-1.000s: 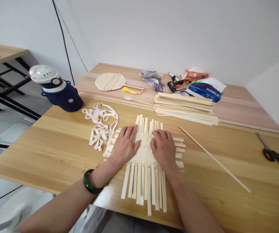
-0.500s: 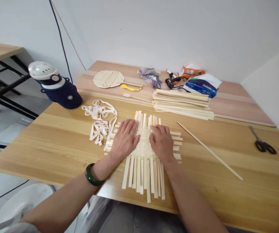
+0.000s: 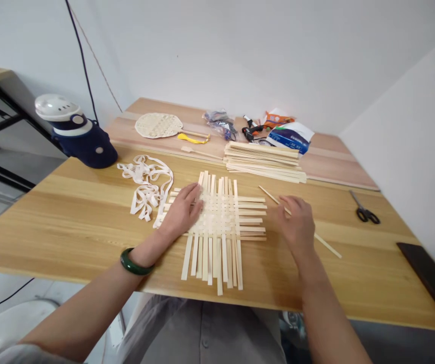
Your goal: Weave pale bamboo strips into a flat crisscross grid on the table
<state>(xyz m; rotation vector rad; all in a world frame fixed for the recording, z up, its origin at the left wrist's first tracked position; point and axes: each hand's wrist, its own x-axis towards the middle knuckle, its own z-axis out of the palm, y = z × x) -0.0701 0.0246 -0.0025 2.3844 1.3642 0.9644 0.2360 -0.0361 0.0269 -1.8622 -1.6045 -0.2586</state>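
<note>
A mat of flat pale bamboo strips [image 3: 219, 210], woven in the middle with loose ends on every side, lies in front of me. My left hand [image 3: 184, 210] rests open on its left part, fingers stretched out and pressing on the weave. Off the mat's right side, my right hand [image 3: 296, 222] hovers over a single thin bamboo strip [image 3: 328, 245]. Its thumb and fingers are apart, somewhat blurred, and part of that strip is hidden under the hand. Beyond the mat lies a stack of bamboo strips [image 3: 264, 163].
A tangled white ribbon [image 3: 147, 184] and a dark blue bottle [image 3: 84, 144] stand to the left. Along the back are a round woven fan [image 3: 158, 125], a glue gun [image 3: 252, 131] and a blue packet [image 3: 289, 139]. Scissors [image 3: 367, 215] and a black slab [image 3: 427, 275] lie right.
My right hand has lifted off the mat and moved right, over the single strip. My left hand stays on the mat. The view has turned somewhat to the right.
</note>
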